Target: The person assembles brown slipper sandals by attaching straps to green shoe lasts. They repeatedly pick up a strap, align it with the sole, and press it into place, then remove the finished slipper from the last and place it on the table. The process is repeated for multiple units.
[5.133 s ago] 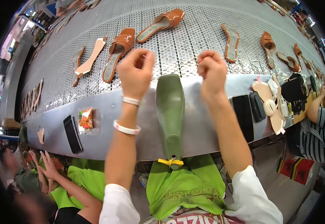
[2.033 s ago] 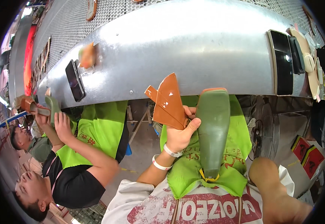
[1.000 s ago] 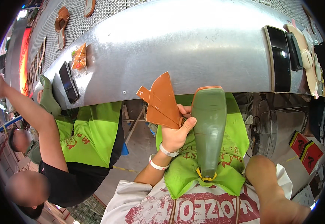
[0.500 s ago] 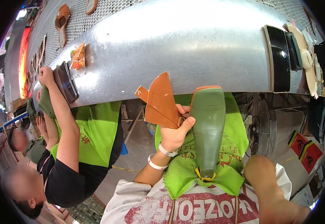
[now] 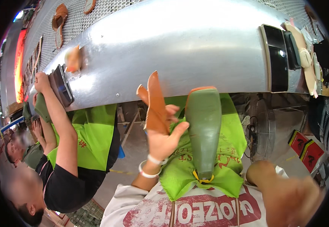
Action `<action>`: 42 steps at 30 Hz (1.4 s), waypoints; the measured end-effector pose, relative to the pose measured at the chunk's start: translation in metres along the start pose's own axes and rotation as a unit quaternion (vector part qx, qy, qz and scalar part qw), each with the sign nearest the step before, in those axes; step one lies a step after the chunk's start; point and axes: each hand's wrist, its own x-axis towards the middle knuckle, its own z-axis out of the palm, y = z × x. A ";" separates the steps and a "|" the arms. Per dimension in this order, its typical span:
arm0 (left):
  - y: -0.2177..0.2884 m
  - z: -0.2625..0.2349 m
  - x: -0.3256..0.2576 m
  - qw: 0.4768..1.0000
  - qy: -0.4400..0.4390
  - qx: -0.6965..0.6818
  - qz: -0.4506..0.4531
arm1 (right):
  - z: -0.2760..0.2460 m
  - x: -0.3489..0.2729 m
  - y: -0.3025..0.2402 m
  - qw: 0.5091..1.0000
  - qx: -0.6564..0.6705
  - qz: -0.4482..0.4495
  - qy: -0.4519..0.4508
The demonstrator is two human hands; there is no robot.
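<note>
A brown leather shoe upper (image 5: 156, 100) with crossing straps stands edge-on in my left hand (image 5: 163, 138), left of centre. The fingers and palm bear on its lower part, while the thumb points off to the right. Close to that thumb, a green shoe last (image 5: 205, 128) rests sole-up over my lap, its toe leaning toward the metal table. Orange-brown material edges its toe, and a yellow band (image 5: 203, 178) circles its heel end. At the lower right, my right hand (image 5: 300, 196) is smeared by motion, apart from the last; its fingers cannot be made out.
A shiny metal table (image 5: 172, 49) spans the front. Two phones (image 5: 277, 58) lie at its right beside pale insoles (image 5: 304, 56). A small orange packet (image 5: 73, 59) sits at the left. Brown sandals (image 5: 59, 22) lie on mesh beyond. A co-worker (image 5: 71, 162) sits at left; a fan (image 5: 264, 126) stands right.
The leather upper has turned edge-on and moved slightly left with my left hand, whose thumb has swung away from it. My right hand has come into view at the lower right.
</note>
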 end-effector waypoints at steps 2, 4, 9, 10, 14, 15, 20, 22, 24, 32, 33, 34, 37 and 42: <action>0.032 -0.009 0.004 0.994 0.031 0.100 0.028 | -0.042 -0.018 -0.022 0.959 -0.167 0.210 -0.089; 0.063 -0.014 0.014 0.934 -0.069 0.337 0.095 | -0.035 -0.034 0.019 0.864 -0.330 0.275 -0.263; 0.107 -0.004 0.015 0.851 -0.242 0.436 0.166 | -0.026 -0.034 0.036 0.764 -0.363 0.197 -0.495; 0.110 -0.004 0.017 0.866 -0.236 0.397 0.191 | -0.034 -0.036 0.036 0.766 -0.327 0.213 -0.510; 0.100 -0.028 0.018 0.901 -0.220 0.312 0.208 | -0.053 -0.040 0.024 0.809 -0.290 0.359 -0.364; 0.095 -0.032 0.016 0.916 -0.198 0.305 0.172 | -0.058 -0.044 0.022 0.810 -0.282 0.404 -0.318; 0.054 -0.019 0.002 0.993 -0.048 0.104 -0.013 | -0.067 -0.071 0.022 0.762 -0.273 0.549 -0.208; 0.037 -0.010 0.003 0.998 0.009 0.045 -0.044 | -0.066 -0.076 0.027 0.752 -0.290 0.561 -0.187; 0.021 -0.001 0.004 0.998 0.043 0.031 -0.041 | -0.067 -0.092 0.037 0.762 -0.319 0.542 -0.154; -0.002 0.016 0.012 0.990 0.061 -0.067 -0.105 | -0.087 -0.119 0.059 0.681 -0.195 0.703 -0.059; -0.004 0.017 0.011 0.989 0.056 -0.084 -0.109 | -0.090 -0.124 0.060 0.669 -0.155 0.726 -0.028; -0.007 0.016 0.011 0.988 0.053 -0.086 -0.113 | -0.092 -0.127 0.062 0.665 -0.141 0.733 -0.022; -0.014 0.012 0.011 0.987 0.044 -0.095 -0.124 | -0.096 -0.134 0.065 0.658 -0.105 0.746 -0.001; -0.018 0.010 0.015 0.981 0.015 -0.138 -0.136 | -0.097 -0.139 0.064 0.661 -0.074 0.746 0.037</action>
